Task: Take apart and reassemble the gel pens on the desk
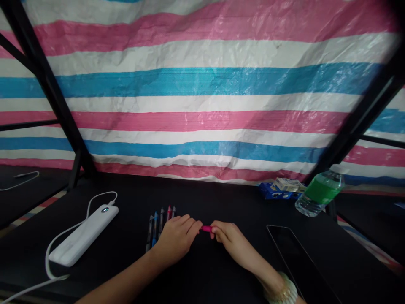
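A bright pink pen [206,229] spans the gap between my hands above the black table; only a short middle stretch of it shows. My right hand [228,239] pinches its right end between thumb and fingers. At its thin left end my left hand [178,237] is closed, with the fingers bent together around the pen's hidden part. Beside and partly behind my left hand, several pens lie in a row, among them a blue pen [155,228], a red pen [168,212] and a dark pen [149,233].
On the left lies a white power bank [85,236] with a white cable [65,233]. A dark phone or tablet [300,261] rests at the right. Behind it stand a green-labelled bottle [321,192] and a blue box [274,191]. A striped tarpaulin [202,122] hangs behind the table.
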`<action>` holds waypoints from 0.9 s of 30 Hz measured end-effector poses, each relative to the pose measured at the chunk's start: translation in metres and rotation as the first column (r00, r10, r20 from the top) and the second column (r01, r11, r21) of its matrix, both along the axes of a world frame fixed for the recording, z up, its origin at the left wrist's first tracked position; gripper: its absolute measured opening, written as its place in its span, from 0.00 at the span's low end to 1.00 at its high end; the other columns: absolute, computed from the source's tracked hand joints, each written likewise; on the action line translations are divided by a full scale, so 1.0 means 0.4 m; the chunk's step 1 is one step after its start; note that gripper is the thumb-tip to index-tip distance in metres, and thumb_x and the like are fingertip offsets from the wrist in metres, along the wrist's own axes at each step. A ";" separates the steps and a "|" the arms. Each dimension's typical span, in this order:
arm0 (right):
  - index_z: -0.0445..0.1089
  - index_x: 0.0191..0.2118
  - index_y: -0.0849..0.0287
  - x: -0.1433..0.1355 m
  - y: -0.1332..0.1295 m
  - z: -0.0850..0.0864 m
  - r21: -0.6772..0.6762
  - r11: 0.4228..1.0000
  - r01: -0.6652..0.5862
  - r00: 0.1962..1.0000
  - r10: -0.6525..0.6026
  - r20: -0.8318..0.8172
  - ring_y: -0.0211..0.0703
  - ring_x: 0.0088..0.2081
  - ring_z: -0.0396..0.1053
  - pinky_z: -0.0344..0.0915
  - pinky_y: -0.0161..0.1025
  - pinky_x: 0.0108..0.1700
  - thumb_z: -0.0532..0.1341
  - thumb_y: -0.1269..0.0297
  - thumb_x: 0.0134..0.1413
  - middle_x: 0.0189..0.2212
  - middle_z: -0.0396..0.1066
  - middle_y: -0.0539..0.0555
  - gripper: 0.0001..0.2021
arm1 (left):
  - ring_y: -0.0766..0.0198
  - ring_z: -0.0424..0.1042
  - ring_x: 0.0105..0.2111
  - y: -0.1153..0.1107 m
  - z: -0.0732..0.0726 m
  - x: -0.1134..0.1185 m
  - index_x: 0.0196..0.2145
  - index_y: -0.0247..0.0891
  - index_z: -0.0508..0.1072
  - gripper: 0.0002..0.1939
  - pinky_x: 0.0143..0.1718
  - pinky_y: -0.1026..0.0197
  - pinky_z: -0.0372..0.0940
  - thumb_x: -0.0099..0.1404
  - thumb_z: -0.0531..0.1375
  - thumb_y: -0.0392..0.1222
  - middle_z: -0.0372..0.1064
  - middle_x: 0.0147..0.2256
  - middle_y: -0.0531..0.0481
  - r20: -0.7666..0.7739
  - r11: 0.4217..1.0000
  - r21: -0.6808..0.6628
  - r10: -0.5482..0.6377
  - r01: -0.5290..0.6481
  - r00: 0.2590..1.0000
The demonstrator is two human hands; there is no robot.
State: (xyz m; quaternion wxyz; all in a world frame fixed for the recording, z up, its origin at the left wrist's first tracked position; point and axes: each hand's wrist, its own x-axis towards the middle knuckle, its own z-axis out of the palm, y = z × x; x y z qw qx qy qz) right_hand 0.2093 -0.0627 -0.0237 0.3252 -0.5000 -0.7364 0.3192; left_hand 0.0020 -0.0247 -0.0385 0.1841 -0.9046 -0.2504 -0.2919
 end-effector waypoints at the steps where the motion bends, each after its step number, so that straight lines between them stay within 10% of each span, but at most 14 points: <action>1: 0.66 0.28 0.58 -0.003 0.000 -0.002 0.035 0.999 0.009 1.000 -0.009 0.027 0.36 0.22 0.56 0.51 0.33 0.27 0.48 0.63 0.67 0.19 0.57 0.44 0.17 | 0.60 0.68 0.29 -0.001 -0.001 0.001 0.43 0.34 0.70 0.12 0.27 0.59 0.58 0.70 0.48 0.33 0.71 0.30 0.48 -0.001 1.000 -0.012 0.011 -0.011 1.000; 8: 0.68 0.32 0.57 -0.009 0.004 -0.004 0.264 0.964 0.043 0.992 -0.072 0.100 0.44 0.34 0.65 0.59 0.37 0.37 0.52 0.70 0.63 0.29 0.69 0.51 0.10 | 0.61 0.69 0.27 0.006 -0.006 -0.001 0.40 0.37 0.70 0.09 0.25 0.61 0.58 0.69 0.50 0.32 0.71 0.28 0.51 0.033 0.988 -0.151 0.029 -0.024 0.999; 27: 0.69 0.31 0.59 0.005 0.032 -0.022 -0.204 0.976 0.081 0.922 -0.151 -0.355 0.36 0.23 0.63 0.55 0.30 0.19 0.62 0.49 0.52 0.23 0.68 0.51 0.16 | 0.58 0.69 0.30 0.012 -0.004 -0.003 0.44 0.35 0.71 0.11 0.29 0.58 0.64 0.68 0.51 0.33 0.72 0.31 0.47 0.041 0.996 -0.070 0.064 -0.061 0.997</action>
